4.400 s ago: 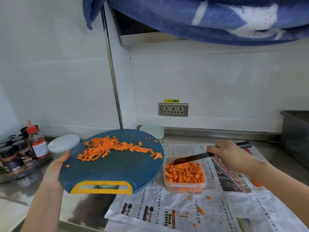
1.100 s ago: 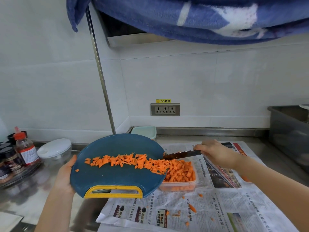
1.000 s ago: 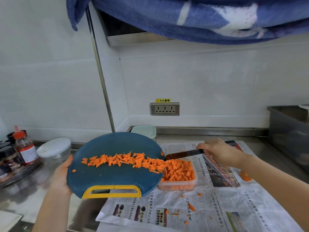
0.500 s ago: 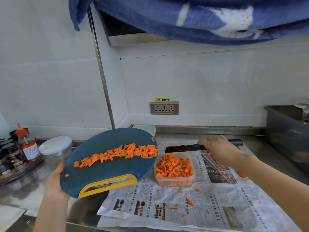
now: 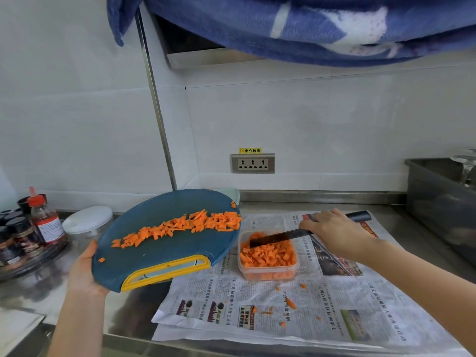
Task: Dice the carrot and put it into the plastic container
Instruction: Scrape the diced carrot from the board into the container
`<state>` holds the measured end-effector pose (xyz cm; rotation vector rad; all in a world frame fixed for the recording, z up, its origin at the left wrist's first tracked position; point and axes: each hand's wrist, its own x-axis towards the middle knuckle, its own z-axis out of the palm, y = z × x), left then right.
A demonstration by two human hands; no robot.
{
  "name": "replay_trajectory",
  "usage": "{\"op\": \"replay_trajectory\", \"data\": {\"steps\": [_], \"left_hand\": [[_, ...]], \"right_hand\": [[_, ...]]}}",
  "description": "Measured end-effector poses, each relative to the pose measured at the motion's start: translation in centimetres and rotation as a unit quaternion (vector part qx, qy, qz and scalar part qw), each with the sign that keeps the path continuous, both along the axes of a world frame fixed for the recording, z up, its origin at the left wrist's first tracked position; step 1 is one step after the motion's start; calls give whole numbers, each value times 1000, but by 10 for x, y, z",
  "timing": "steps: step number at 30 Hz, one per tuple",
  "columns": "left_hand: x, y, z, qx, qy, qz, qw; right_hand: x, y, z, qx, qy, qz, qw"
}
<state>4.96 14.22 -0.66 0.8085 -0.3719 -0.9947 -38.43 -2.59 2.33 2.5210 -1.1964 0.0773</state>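
Note:
My left hand (image 5: pixel 83 270) holds a round blue cutting board (image 5: pixel 154 253) with a yellow handle, lifted off the counter and tilted. A band of diced carrot (image 5: pixel 185 225) lies across the board, reaching its right edge above the container. The clear plastic container (image 5: pixel 269 273) stands on the newspaper just right of the board and holds a heap of diced carrot (image 5: pixel 268 255). My right hand (image 5: pixel 332 231) grips a black knife (image 5: pixel 279 237); its blade points left with the tip over the carrot in the container.
Newspaper (image 5: pixel 309 313) covers the steel counter, with a few stray carrot bits (image 5: pixel 289 302) on it. A white-lidded jar (image 5: pixel 87 222) and a rack of spice bottles (image 5: pixel 31 233) stand at the left. A grey bin (image 5: pixel 443 202) sits at the right, a wall socket (image 5: pixel 253 163) behind.
The board has tilted, its left side dropping, and drawn left off the container. The knife lifted away from the board and now dips into the container's carrot.

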Motion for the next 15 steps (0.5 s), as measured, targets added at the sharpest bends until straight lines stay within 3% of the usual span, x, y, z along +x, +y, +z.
{"op": "replay_trajectory", "data": {"steps": [5, 15], "left_hand": [[-5, 0, 8, -33, -12, -14, 999], [-18, 0, 9, 16, -17, -2, 1000]], "right_hand": [[-5, 5, 13, -26, -12, 9, 1000], [9, 6, 8, 13, 12, 9, 1000]]}}
